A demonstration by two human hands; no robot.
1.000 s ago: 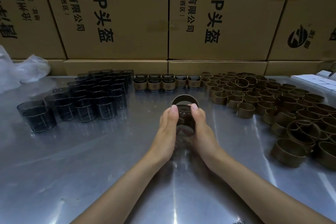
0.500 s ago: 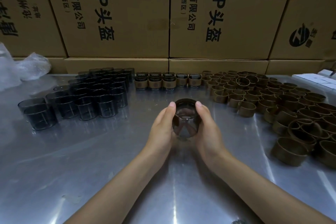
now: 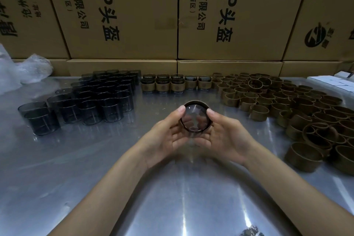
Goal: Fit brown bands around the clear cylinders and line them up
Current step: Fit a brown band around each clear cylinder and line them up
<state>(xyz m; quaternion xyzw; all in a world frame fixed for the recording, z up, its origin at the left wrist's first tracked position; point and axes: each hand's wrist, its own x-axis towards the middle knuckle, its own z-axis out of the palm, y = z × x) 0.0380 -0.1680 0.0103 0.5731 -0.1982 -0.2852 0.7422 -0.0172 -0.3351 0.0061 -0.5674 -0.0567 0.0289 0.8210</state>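
Cylinder (image 3: 195, 119) held up off table (image 3: 95, 168) at centre, between left hand (image 3: 168, 136) and right hand (image 3: 222, 136); both grasping it, thumbs on top rim, other fingers curled round the sides and underneath. Band (image 3: 197, 104) already round it, brown edge showing at far rim. Axis tipped toward the camera, open mouth facing up and back; hands about equally near, one each side. Finished row (image 3: 176, 84) straight ahead, well apart, by the boxes (image 3: 134, 15); free end at right, so right hand looks better placed for setting down. Bare cylinders (image 3: 92, 99) grouped far left, loose bands (image 3: 287, 105) heaped right. No containers holding anything; cylinders look empty. Band seating depth unclear.
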